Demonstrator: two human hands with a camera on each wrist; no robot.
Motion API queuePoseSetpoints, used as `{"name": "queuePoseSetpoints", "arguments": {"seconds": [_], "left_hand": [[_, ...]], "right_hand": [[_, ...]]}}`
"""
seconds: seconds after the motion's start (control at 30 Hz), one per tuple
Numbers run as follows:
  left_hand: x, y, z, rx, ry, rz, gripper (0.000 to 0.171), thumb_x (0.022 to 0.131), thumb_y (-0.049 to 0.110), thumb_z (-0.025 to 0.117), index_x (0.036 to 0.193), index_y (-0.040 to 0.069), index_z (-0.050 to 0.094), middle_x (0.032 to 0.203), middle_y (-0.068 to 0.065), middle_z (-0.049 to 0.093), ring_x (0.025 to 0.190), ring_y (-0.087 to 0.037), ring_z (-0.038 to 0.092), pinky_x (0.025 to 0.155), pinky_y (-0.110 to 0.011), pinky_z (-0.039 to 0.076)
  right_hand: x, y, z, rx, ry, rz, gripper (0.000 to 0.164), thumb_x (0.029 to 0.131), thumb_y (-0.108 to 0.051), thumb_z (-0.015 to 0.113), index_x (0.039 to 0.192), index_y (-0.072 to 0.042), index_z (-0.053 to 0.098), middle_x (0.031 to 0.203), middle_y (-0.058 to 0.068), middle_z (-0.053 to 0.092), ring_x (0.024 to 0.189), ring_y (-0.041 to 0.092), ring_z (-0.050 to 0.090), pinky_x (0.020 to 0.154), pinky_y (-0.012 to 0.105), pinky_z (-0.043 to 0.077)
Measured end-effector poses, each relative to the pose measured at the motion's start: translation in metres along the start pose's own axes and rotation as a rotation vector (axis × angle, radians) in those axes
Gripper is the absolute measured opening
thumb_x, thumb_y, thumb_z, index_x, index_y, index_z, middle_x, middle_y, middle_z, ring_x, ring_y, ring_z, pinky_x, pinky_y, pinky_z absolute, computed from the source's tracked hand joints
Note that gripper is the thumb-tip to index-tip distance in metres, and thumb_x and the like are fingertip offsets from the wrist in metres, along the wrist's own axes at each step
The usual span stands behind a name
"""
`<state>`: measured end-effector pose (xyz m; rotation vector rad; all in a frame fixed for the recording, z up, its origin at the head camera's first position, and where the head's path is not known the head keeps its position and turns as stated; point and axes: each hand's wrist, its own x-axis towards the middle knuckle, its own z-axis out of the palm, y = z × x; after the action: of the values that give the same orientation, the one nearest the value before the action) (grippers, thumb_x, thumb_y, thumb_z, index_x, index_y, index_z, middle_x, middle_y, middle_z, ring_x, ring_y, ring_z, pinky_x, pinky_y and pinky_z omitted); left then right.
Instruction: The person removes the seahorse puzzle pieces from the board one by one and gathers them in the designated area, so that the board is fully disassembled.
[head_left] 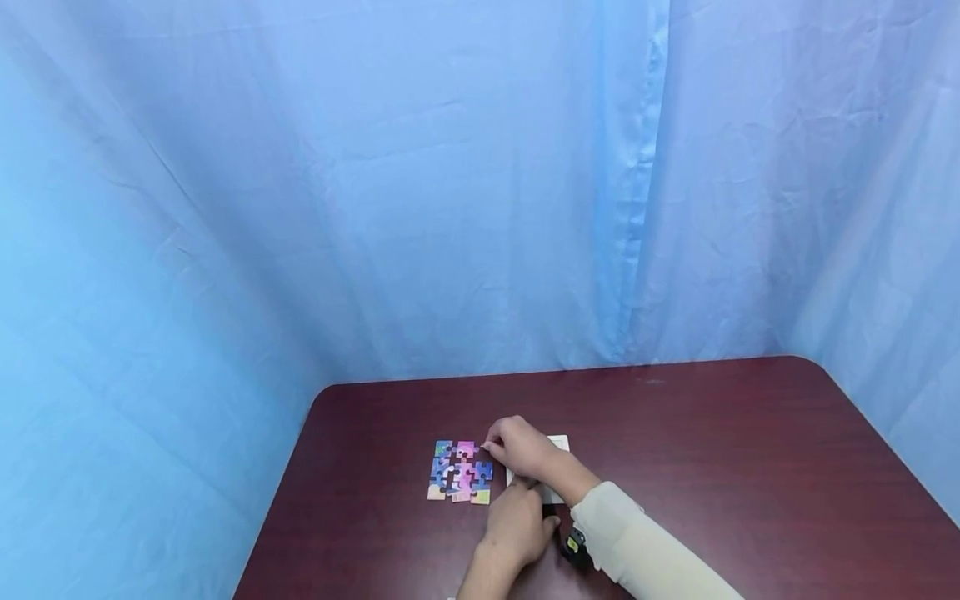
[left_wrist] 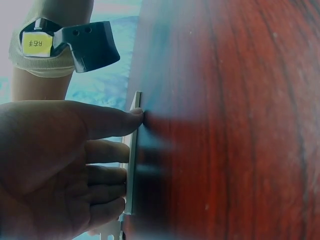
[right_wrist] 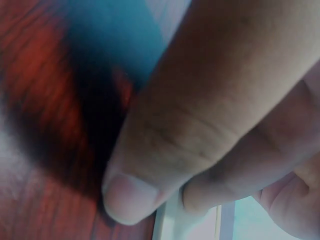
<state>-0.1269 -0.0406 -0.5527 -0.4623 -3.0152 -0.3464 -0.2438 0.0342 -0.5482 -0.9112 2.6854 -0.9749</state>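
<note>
Colourful jigsaw pieces (head_left: 465, 473), partly joined with gaps among them, lie left of both hands. At their upper right corner my right hand (head_left: 521, 446) pinches what looks like a puzzle piece, mostly hidden by the fingertips. In the right wrist view its thumb (right_wrist: 132, 197) is low over the table, near the edge of a pale board (right_wrist: 172, 217). My left hand (head_left: 516, 523) rests at the near side of that white board (head_left: 558, 443), below the right hand. Its thumb and fairly straight fingertips touch the board's edge (left_wrist: 133, 170) in the left wrist view.
The dark red wooden table (head_left: 712, 467) has rounded far corners. Blue curtains (head_left: 480, 208) hang behind it and at both sides. A black camera mount with a yellow label (head_left: 576, 546) sits at the right sleeve cuff, and the right forearm (head_left: 637, 533) passes above the table.
</note>
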Motion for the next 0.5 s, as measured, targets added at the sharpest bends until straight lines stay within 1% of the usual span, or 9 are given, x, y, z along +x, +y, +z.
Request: {"name": "queuePoseSetpoints", "arguments": {"seconds": [0.1,0.13,0.17,0.27,0.3,0.4,0.43,0.47,0.5], "left_hand": [[0.0,-0.001,0.003,0.002,0.004,0.008,0.045,0.088,0.037,0.082,0.118,0.004,0.076,0.135,-0.005,0.069,0.111,-0.022,0.072,0.084,-0.034,0.06],[0.001,-0.004,0.01,0.016,0.031,0.026,0.043,0.087,0.037,0.082,0.115,0.004,0.076,0.133,-0.004,0.069,0.108,-0.021,0.072,0.081,-0.036,0.06],[0.0,-0.004,0.011,0.017,0.038,0.032,0.043,0.087,0.037,0.082,0.114,0.004,0.077,0.133,-0.004,0.068,0.107,-0.021,0.072,0.081,-0.036,0.06],[0.001,-0.008,0.02,0.016,0.057,0.051,0.042,0.087,0.038,0.082,0.113,0.005,0.077,0.132,-0.003,0.068,0.104,-0.022,0.072,0.08,-0.037,0.06],[0.002,-0.011,0.029,0.027,0.078,0.064,0.041,0.087,0.038,0.082,0.112,0.005,0.077,0.131,-0.003,0.068,0.103,-0.021,0.072,0.078,-0.037,0.059],[0.001,-0.011,0.027,0.002,0.069,0.059,0.04,0.087,0.037,0.082,0.111,0.005,0.077,0.131,-0.003,0.069,0.103,-0.022,0.072,0.08,-0.037,0.059],[0.001,-0.011,0.027,-0.001,0.077,0.059,0.04,0.087,0.037,0.082,0.109,0.005,0.077,0.13,-0.003,0.069,0.102,-0.023,0.072,0.079,-0.037,0.059],[0.001,-0.013,0.031,0.01,0.092,0.067,0.038,0.087,0.037,0.081,0.109,0.005,0.077,0.128,-0.003,0.069,0.101,-0.022,0.072,0.078,-0.037,0.059],[0.0,-0.013,0.029,0.009,0.095,0.067,0.038,0.087,0.036,0.081,0.108,0.005,0.077,0.127,-0.003,0.07,0.101,-0.022,0.072,0.078,-0.038,0.059]], "right_hand": [[0.002,0.001,0.001,0.002,-0.018,-0.024,0.023,0.106,-0.012,0.062,0.089,-0.008,0.078,0.091,-0.001,0.073,0.067,0.005,0.054,0.067,0.027,0.049],[0.002,0.001,0.001,0.004,-0.025,-0.03,0.024,0.106,-0.012,0.062,0.087,-0.008,0.077,0.09,-0.001,0.072,0.067,0.006,0.053,0.066,0.027,0.048],[0.003,0.001,0.001,0.002,-0.028,-0.038,0.025,0.106,-0.011,0.062,0.086,-0.008,0.076,0.089,0.0,0.072,0.066,0.007,0.053,0.066,0.028,0.048],[0.003,0.002,0.002,-0.033,-0.021,-0.056,0.022,0.105,-0.012,0.064,0.089,-0.009,0.078,0.091,-0.001,0.074,0.073,0.009,0.059,0.073,0.031,0.052],[0.003,0.003,0.002,-0.047,-0.014,-0.061,0.02,0.105,-0.012,0.065,0.091,-0.01,0.079,0.093,0.0,0.076,0.078,0.01,0.062,0.077,0.032,0.054],[0.004,0.004,0.004,-0.064,-0.008,-0.063,0.017,0.104,-0.012,0.067,0.094,-0.012,0.08,0.1,0.001,0.078,0.088,0.012,0.067,0.084,0.035,0.056],[0.004,0.005,0.004,-0.06,-0.01,-0.063,0.017,0.103,-0.012,0.067,0.093,-0.012,0.08,0.102,0.001,0.078,0.089,0.013,0.067,0.084,0.035,0.057],[0.005,0.005,0.005,-0.052,-0.014,-0.063,0.016,0.103,-0.012,0.068,0.092,-0.013,0.08,0.103,0.002,0.078,0.089,0.013,0.068,0.083,0.034,0.057],[0.005,0.005,0.006,-0.045,-0.017,-0.064,0.016,0.103,-0.012,0.068,0.091,-0.013,0.08,0.104,0.002,0.078,0.089,0.012,0.068,0.081,0.033,0.057]]}}
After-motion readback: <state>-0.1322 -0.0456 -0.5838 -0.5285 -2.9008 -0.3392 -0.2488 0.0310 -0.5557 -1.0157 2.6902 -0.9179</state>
